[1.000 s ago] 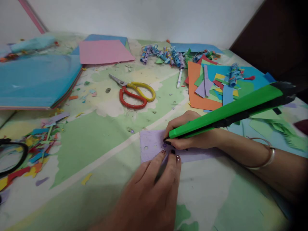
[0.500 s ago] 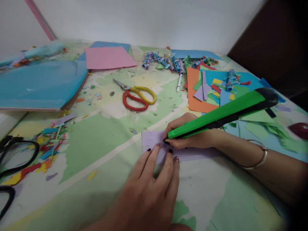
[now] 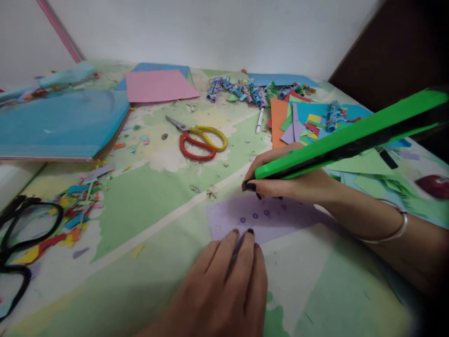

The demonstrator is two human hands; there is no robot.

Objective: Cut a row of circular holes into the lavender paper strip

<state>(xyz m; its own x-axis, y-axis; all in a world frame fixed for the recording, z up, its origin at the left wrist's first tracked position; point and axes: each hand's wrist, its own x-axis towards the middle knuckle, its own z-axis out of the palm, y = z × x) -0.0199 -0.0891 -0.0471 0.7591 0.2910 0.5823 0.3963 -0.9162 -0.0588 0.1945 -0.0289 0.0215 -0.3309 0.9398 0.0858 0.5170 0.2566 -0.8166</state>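
My right hand (image 3: 298,187) grips a big green and black utility knife (image 3: 351,140), its handle slanting up to the right. The front end of the knife is pinched between thumb and fingers, just above the table. Below it lies a strip of light purple paper (image 3: 224,216) with several small dark-purple rings in a row and a small pale hole near its left end. Fingertips of my left hand (image 3: 224,285) rest flat on the strip's near edge, fingers stretched out.
Scissors (image 3: 198,140) with red and yellow handles lie beyond the strip. Coloured paper scraps (image 3: 79,201) and black-handled scissors (image 3: 31,234) are at left, near a blue folder (image 3: 63,121). Pink paper (image 3: 159,86), paper curls (image 3: 242,91) and a white pen (image 3: 260,120) lie farther back.
My right hand has lifted the knife off the purple paper, up and slightly right. My left hand has slid a little toward me, so the row of rings now shows.
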